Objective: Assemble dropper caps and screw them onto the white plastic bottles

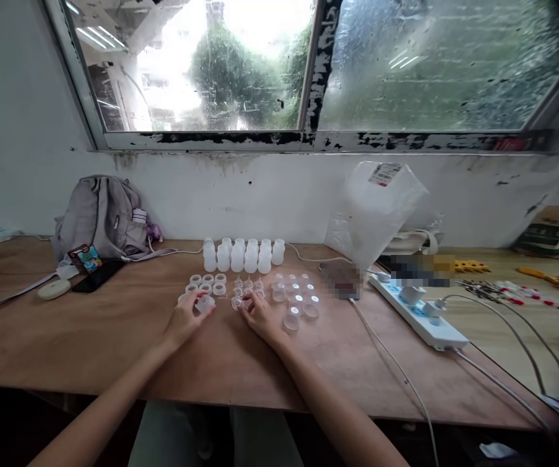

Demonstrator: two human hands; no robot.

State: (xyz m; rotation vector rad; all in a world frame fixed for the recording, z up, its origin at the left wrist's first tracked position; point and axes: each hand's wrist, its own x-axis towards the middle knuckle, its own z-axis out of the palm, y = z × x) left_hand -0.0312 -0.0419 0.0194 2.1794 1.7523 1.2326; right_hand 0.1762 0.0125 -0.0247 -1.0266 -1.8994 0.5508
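My left hand (185, 321) is closed around a small translucent white plastic piece (205, 303), held just above the table; it looks like a screw ring, though the fingers hide part of it. Right behind it lie several white plastic rings (206, 279) in rows. My right hand (262, 318) has its fingertips on a clear piece with a raised tip (237, 302), at the front of a group of similar clear teat-shaped pieces (248, 284). To the right of that hand stand several clear plastic cups or caps (291, 319).
Behind the parts stand several white plastic bottles (237, 256) in rows. A grey backpack (99, 214), a black phone (98, 277) and a round white case (54, 289) are at left. At right are a clear plastic bag (371, 207), a power strip (420, 314) and trailing cables (391, 366).
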